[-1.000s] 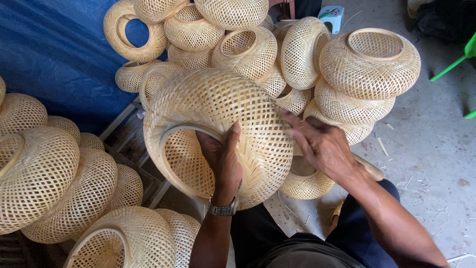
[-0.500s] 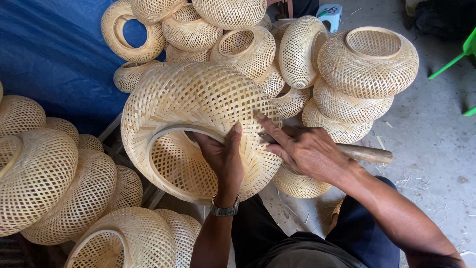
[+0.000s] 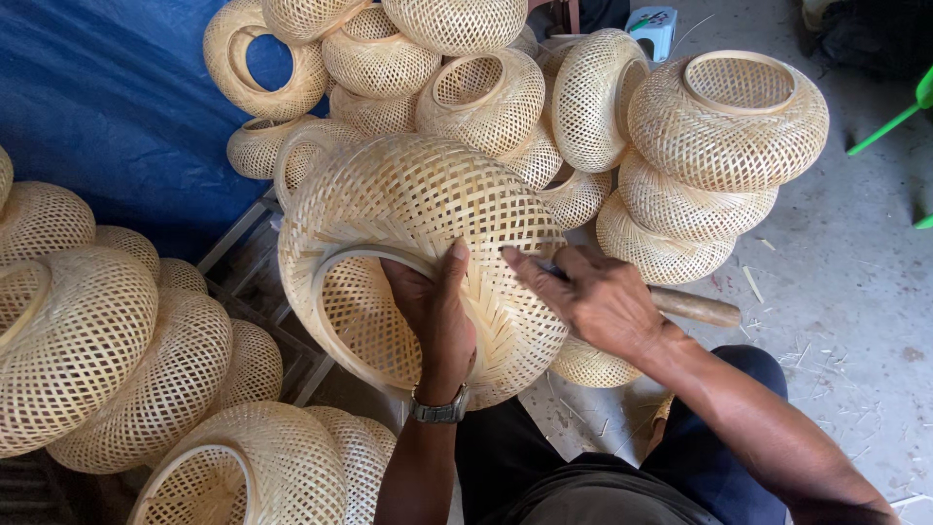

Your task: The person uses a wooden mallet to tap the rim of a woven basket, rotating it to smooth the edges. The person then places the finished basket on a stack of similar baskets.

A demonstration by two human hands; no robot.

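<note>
A large round woven bamboo shade is tilted in front of me with its open ring facing down and left. My left hand, with a wristwatch, grips the ring's edge, thumb lying on the outer weave. My right hand rests against the shade's right side and is shut on a tool with a wooden handle. The handle sticks out to the right. The tool's tip is hidden behind the fingers.
Several finished woven shades are piled behind and to the left, with another near my knees. A blue tarp covers the back left. Bamboo slivers litter the concrete floor at right. A green stick shows at the right edge.
The shade has been turned and shifted slightly to the right. My right hand has slid down its right side, and the wooden handle now shows more.
</note>
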